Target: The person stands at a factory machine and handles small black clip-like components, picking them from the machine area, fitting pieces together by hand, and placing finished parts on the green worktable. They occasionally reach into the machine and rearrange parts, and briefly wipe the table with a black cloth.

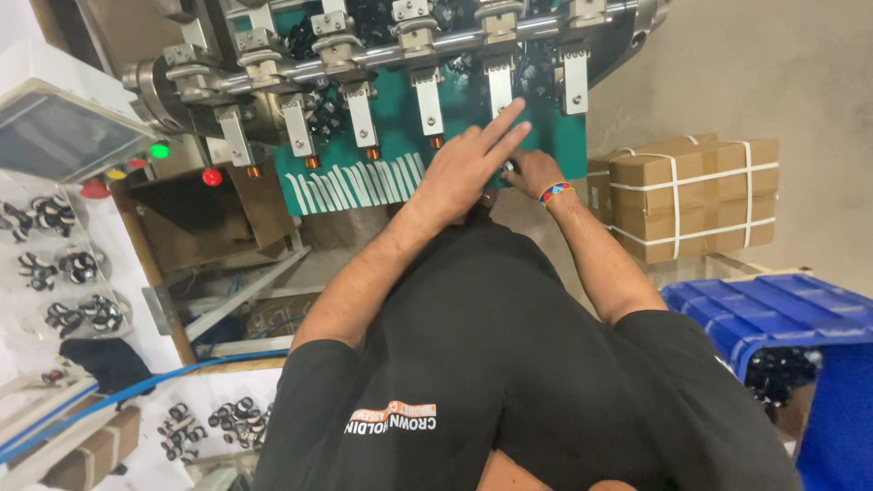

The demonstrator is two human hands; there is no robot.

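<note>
Plate (400,127), green, is seen on the machine front, below a row of metal clamps (427,95) on a shaft. White streaks are worn into its lower edge.

Left hand (468,168) is laid flat on the plate, fingers (509,123) stretched and slightly spread, nothing held. The tips are placed just beside a clamp. Right hand (532,173) is curled at the plate's lower right edge, touching the left hand. A small dark bit may be pinched there, but whether anything is gripped cannot be told; the fingers are mostly hidden.

Risk, as judged: fingers could be pinched if the clamps or shaft were moved while the left hand is spread under them. A small part could also be dropped at the plate edge, given the cramped two-hand hold.

Both arms are reached forward and nearly straight, converging at the plate. A beaded wristband (556,192) is worn on the right wrist.

Further out: green and red lamps (160,150) at left, strapped cardboard boxes (696,195) at right, a blue bin (773,309) below them, and black ring parts (77,268) on a white surface at far left.
</note>
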